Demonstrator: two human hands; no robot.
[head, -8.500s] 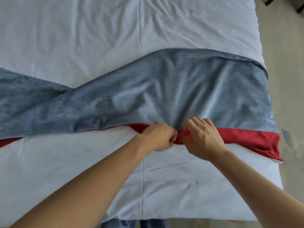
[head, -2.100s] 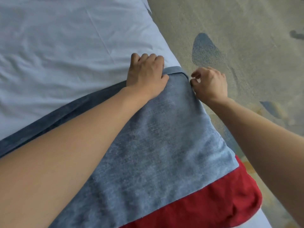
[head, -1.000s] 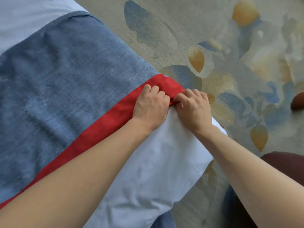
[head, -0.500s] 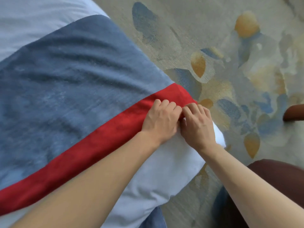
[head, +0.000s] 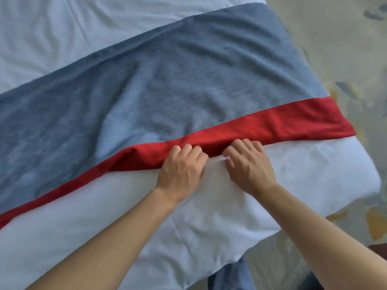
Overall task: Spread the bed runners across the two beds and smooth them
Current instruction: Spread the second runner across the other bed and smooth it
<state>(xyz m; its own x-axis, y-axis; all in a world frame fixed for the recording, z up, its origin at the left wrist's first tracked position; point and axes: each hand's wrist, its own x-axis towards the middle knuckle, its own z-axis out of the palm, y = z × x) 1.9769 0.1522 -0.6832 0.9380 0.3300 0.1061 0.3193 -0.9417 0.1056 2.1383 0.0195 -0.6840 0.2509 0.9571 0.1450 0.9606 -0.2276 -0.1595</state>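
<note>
A blue-grey bed runner (head: 167, 80) with a red border band (head: 272, 124) lies diagonally across the white bed (head: 303, 170), wrinkled in its middle. My left hand (head: 181, 168) and my right hand (head: 249, 164) sit side by side at the near edge of the red band, fingers curled and pinching that edge. The runner's right end hangs over the bed's right side. Its left end runs out of view.
White bedding (head: 52, 34) shows beyond the runner. A patterned beige carpet (head: 345, 49) lies to the right of the bed. A dark red-brown object (head: 377, 246) pokes in at the right edge near the bed's corner.
Both hands have moved left along the red edge, away from the bed's right corner. The view has swung back over the bed, showing more of the runner.
</note>
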